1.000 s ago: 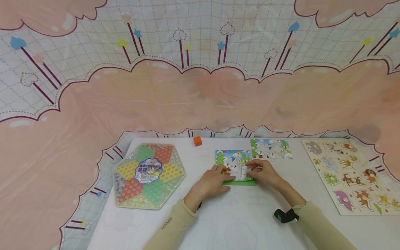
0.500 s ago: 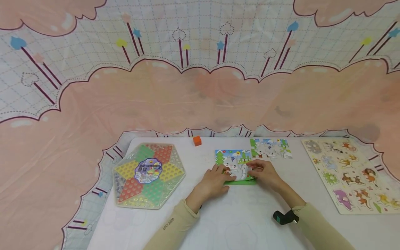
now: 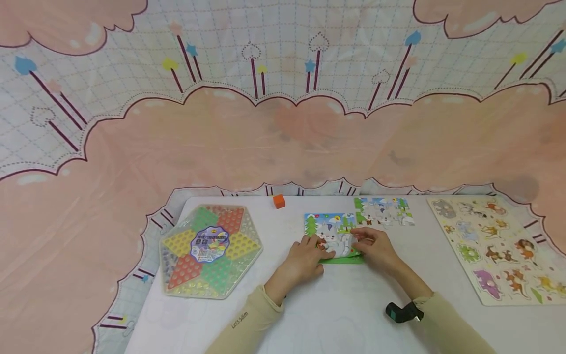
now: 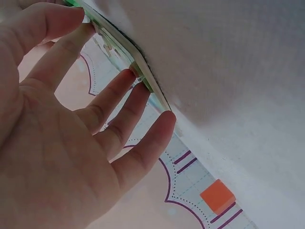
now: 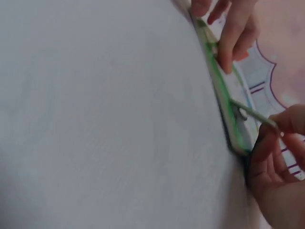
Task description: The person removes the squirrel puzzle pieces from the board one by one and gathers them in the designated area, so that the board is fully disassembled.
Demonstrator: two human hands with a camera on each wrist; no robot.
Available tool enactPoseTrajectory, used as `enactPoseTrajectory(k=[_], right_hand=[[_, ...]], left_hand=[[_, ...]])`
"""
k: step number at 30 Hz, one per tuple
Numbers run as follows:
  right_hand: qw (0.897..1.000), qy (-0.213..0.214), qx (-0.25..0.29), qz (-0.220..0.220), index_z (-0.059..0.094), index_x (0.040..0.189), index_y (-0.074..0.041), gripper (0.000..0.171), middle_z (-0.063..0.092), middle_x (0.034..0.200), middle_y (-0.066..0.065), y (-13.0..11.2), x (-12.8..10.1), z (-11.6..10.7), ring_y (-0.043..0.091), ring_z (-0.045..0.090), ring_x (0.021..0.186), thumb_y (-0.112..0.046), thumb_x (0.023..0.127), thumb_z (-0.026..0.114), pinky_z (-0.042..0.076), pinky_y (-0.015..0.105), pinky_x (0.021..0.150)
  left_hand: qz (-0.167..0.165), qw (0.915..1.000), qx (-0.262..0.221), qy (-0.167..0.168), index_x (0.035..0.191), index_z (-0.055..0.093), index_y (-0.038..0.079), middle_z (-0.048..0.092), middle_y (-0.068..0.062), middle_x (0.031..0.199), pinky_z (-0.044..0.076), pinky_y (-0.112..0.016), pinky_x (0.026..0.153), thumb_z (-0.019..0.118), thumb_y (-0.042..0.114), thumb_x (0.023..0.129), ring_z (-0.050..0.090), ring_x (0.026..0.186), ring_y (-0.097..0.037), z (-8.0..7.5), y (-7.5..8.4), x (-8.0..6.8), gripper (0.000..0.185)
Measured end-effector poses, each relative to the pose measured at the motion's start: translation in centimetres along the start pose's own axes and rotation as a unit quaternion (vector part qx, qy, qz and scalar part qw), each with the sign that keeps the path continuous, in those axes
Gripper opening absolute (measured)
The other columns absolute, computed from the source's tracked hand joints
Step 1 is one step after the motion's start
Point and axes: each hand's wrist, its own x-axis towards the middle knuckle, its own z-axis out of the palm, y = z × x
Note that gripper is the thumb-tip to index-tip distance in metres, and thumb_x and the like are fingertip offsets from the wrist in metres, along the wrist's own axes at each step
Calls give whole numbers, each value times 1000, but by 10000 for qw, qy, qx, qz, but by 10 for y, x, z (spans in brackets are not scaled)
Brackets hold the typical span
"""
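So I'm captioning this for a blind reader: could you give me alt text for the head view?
Two hands, the left hand and right hand, work on a cat jigsaw puzzle at the middle of a white table. A hexagonal Chinese checkers board lies left, an animal peg puzzle right, a small orange cube behind.
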Motion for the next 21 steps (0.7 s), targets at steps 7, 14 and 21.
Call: enactPoseTrajectory(k=[7,14,21], right_hand=[[9880,938,696,1008,58,129,9,38,66,103,-7,2,6,-19,2,57,77,-6,94,64,50,20,64],[9879,865,986,824,56,128,13,45,70,86,-6,10,1,-30,4,66,71,-7,91,71,57,24,62],[9878,906,1076,663,55,126,16,43,68,89,1,17,-6,-35,9,68,72,-4,90,70,59,29,68]], left_hand=[[84,9999,-91,112,131,63,41,49,-4,121,36,-30,66,65,18,86,41,98,-19,1,-2,-2,51],[113,9999,-106,46,132,63,39,49,-5,123,36,-30,66,66,20,88,41,99,-20,-2,-3,0,48],[169,9997,-185,-12,131,65,36,51,-6,119,38,-29,67,66,21,89,41,97,-19,-3,-1,-1,45]])
